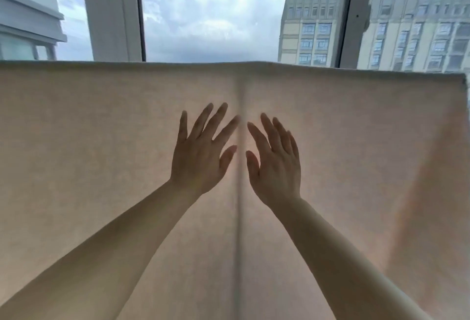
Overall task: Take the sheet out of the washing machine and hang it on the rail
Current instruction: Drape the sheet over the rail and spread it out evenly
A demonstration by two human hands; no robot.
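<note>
Pale peach, thin woven cotton sheet point(101, 167) hangs draped over the rail, which is hidden under the fabric's top fold; daylight glows through it. Sheet fills most of the view, top edge running level across, right side edge visible near the frame's border. One vertical crease point(238, 192) runs down the middle. Left hand point(201, 151) and right hand point(276, 159) both raised, fingers spread, palms toward the cloth, one on either side of the crease, grasping nothing; whether palms actually press the fabric or sit just off it cannot be told. Behind: white window frame post point(113, 11), cloudy sky, beige multi-storey building point(307, 32) outside. Washing machine not in view. Judgement: hanging looks essentially done, smoothing stage. Risks from here: a hard outward sweep could drag the sheet along the rail or pull it down on one side, since nothing visibly pins it; uneven drop front to back could let wet weight slide it off; the centre crease may dry in if left unflattened. No brands, labels or readable writing anywhere.
</note>
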